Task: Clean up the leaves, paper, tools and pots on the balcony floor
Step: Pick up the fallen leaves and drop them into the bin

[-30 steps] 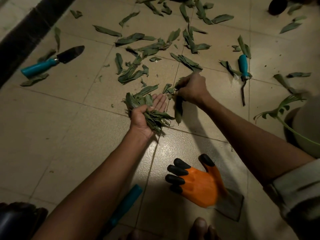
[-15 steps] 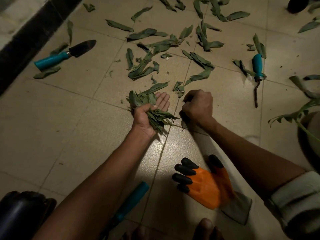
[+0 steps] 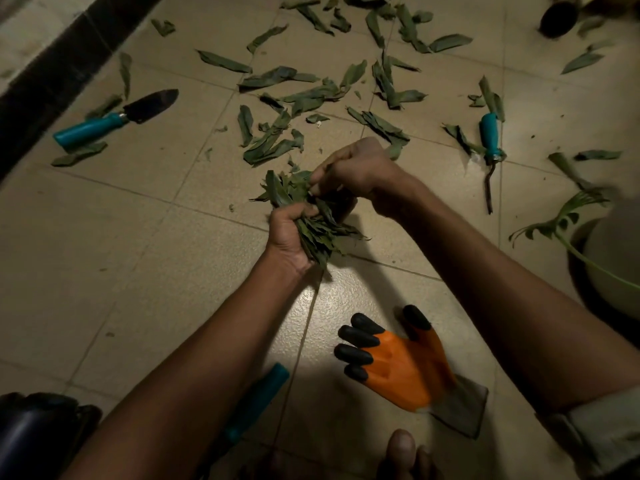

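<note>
The left hand (image 3: 294, 233) grips a leaf bundle (image 3: 311, 220) above the floor (image 3: 138, 254); the right hand (image 3: 360, 168), just beyond, pinches leaves at its top.

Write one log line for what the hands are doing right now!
left hand: grips leaf bunch | right hand: pinches leaves into bunch | floor: many leaves left, trowel, orange glove

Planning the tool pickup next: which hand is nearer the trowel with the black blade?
Left. The left hand, gripping the leaf bundle, is on the trowel's side; the right hand sits farther across, pressing leaves into the bundle.
</note>
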